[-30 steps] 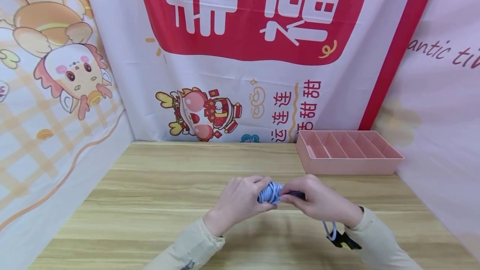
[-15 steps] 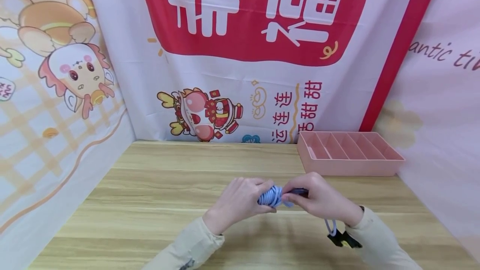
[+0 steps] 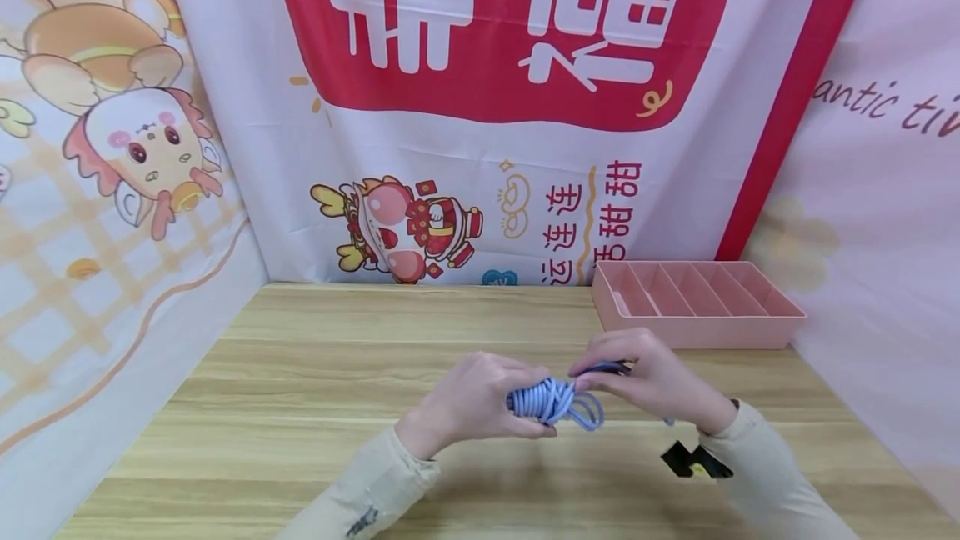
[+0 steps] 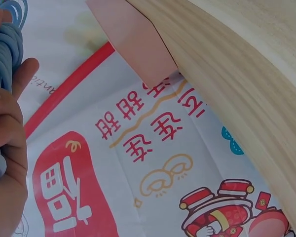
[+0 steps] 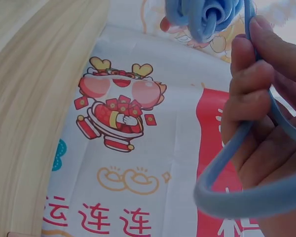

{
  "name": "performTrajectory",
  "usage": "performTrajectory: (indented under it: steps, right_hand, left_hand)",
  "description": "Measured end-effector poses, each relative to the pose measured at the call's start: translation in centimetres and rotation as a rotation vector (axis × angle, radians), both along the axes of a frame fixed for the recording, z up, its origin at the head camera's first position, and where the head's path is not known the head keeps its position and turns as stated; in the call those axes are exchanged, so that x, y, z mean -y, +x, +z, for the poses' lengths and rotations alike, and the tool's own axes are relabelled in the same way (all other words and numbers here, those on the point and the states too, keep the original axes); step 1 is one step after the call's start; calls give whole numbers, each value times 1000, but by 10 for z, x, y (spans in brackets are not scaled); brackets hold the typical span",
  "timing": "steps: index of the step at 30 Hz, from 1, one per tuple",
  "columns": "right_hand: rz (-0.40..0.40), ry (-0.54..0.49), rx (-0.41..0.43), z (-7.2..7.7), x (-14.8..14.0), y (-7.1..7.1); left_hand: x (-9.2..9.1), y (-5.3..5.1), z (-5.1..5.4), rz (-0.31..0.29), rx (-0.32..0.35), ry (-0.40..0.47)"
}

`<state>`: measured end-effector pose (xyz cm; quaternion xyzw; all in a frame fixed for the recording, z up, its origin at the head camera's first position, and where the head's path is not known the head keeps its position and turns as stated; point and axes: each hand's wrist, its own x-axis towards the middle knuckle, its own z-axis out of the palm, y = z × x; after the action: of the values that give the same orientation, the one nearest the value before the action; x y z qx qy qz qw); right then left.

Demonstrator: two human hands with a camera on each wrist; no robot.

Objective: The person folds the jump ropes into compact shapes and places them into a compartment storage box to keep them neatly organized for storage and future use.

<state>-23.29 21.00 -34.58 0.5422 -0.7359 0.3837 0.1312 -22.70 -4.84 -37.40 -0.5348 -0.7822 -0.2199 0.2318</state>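
A light blue cord [image 3: 542,401] is wound into a tight bundle above the table. My left hand [image 3: 480,398] grips the bundle's left end, its thumb below. In the left wrist view, the coils [image 4: 6,52] stick out beyond the fingers. My right hand [image 3: 656,377] pinches a strand at the bundle's right end between thumb and fingers. A loose loop [image 3: 591,413] hangs out there. In the right wrist view, a strand [image 5: 222,153] passes through the right hand [image 5: 266,113] and bends in a large loop near the camera. A dark length shows within that hand; its kind is unclear.
A pink divided box [image 3: 701,327] stands at the table's back right, against the printed cloth [image 3: 675,190]. Cloth walls enclose the wooden table [image 3: 300,407] at the left, back and right. A black and yellow piece [image 3: 696,460] sits by my right sleeve.
My right hand has moved slightly up and right, away from the bundle. A loop of cord now shows at the bundle's right end. The left hand has shifted slightly left.
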Motion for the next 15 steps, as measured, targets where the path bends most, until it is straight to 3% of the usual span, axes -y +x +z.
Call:
performTrajectory:
  steps: [7, 11, 15]
  right_hand:
    - [72, -34, -1, -3, -5, -6]
    - [110, -35, 90, -4, -3, -4]
    - [73, -32, 189, -5, -4, -4]
  left_hand:
    - [-3, 1, 1, -61, 39, 26]
    - [-4, 4, 2, -98, 29, 81]
    - [-5, 7, 4, -140, -1, 131]
